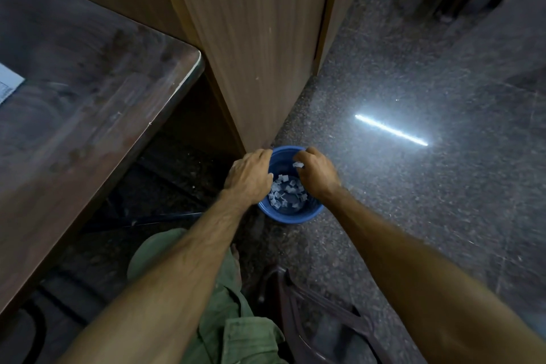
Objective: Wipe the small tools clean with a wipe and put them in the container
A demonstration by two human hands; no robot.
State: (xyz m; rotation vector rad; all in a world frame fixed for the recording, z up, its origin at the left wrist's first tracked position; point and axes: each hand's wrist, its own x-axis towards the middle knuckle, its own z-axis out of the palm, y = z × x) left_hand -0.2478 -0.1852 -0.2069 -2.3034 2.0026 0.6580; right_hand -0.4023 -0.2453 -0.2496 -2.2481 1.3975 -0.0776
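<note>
Hands: left hand [249, 176] rests curled on the rim of the blue bucket [291, 216] on the floor; right hand [317, 176] pinches a pale scrap [297, 164] above it.
Progress: pale bits [288, 190] fill the bucket; no tools visible.
Surroundings: wooden cabinet [257, 47] crowds the bucket, worktop [88, 103] at left.

Readable text: none anywhere in the head view.
Paper on the table: a white sheet [9, 83] at the left edge carries faint printed lines, too blurred and too small to read.
Blue bucket: the wall of the blue bucket [291, 216] shows no label or brand.
White pieces in the bucket: the white pieces [285, 192] show no marks that can be read.
</note>
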